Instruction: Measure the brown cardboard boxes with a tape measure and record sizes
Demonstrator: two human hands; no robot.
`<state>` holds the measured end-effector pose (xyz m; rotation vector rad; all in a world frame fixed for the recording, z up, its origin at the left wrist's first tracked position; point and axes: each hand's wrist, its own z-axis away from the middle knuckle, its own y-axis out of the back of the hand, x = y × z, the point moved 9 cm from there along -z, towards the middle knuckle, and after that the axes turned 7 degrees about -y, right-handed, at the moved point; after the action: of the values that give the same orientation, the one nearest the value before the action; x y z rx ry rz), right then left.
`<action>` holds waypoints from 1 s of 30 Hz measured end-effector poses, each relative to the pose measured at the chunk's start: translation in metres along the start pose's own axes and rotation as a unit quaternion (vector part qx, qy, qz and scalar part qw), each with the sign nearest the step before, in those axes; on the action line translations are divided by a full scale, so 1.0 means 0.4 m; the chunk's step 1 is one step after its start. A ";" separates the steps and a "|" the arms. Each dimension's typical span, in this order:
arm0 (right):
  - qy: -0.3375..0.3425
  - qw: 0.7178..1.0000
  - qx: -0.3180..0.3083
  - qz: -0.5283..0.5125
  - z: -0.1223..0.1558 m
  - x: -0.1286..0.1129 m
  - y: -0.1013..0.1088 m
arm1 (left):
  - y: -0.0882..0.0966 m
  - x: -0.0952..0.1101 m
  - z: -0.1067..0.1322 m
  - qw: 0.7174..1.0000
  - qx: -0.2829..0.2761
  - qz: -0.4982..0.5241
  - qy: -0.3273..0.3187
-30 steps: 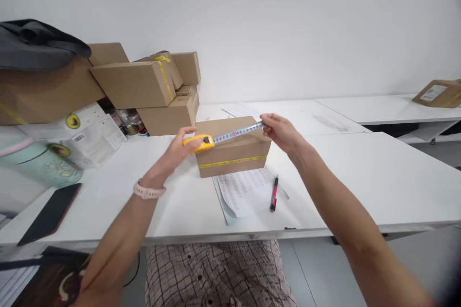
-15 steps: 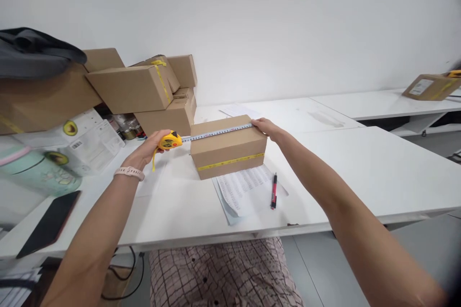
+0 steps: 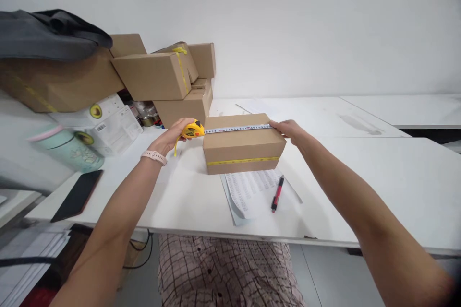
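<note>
A closed cardboard box [image 3: 245,140] lies on the white table, a strip of yellow tape along its front. My left hand [image 3: 177,133] is closed around a yellow tape measure [image 3: 193,129], its case close by the box's left edge. From it the blade [image 3: 237,129] runs out across the box's top to the right edge. There, the fingers of my right hand [image 3: 290,130] pinch the blade's end against the box; the tip itself is hidden under them.
Printed sheets [image 3: 239,201] and a red-black pen [image 3: 277,194] lie in front of the box. Stacked cartons [image 3: 151,76], a mint bottle [image 3: 74,148] and a dark flat phone-like slab [image 3: 77,195] stand or lie at left. The table's front edge [image 3: 230,236] is near my lap.
The tape case has come closer to the box's left edge, shortening the blade between them. My view has swung left, so the surroundings sit farther right. Both hands keep their grip.
</note>
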<state>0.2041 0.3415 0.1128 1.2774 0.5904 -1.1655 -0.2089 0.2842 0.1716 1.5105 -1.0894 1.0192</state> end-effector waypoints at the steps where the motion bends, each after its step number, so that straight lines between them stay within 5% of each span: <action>1: 0.004 1.000 0.018 0.017 0.000 -0.014 0.013 | 0.003 0.011 0.008 1.000 -0.004 -0.004 0.005; 4: 0.057 0.996 0.069 0.019 0.004 -0.090 0.053 | -0.011 0.056 0.080 0.999 -0.045 -0.009 0.002; 6: 0.119 0.988 0.090 -0.028 0.013 -0.160 0.067 | -0.076 0.073 0.183 0.992 -0.122 0.015 0.004; 10: 0.221 0.975 -0.014 -0.007 0.042 -0.281 -0.035 | -0.325 0.033 0.481 0.925 -0.279 0.218 0.140; 13: 0.213 0.967 -0.125 0.056 0.065 -0.297 -0.153 | -0.491 0.029 0.632 0.871 -0.332 0.316 0.180; 16: 0.167 0.978 -0.118 0.047 0.066 -0.276 -0.186 | -0.550 0.035 0.656 0.841 -0.282 0.415 0.201; 24: 0.164 0.979 -0.118 -0.019 0.051 -0.226 -0.178 | -0.536 0.036 0.645 0.824 -0.234 0.456 0.241; 30: 0.107 0.987 -0.117 0.000 0.045 -0.178 -0.186 | -0.558 0.032 0.619 0.841 -0.208 0.450 0.217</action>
<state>0.1072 0.3575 0.1487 1.2056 0.8604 -0.9334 0.0307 0.0667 0.0895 0.3182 -1.5784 1.5188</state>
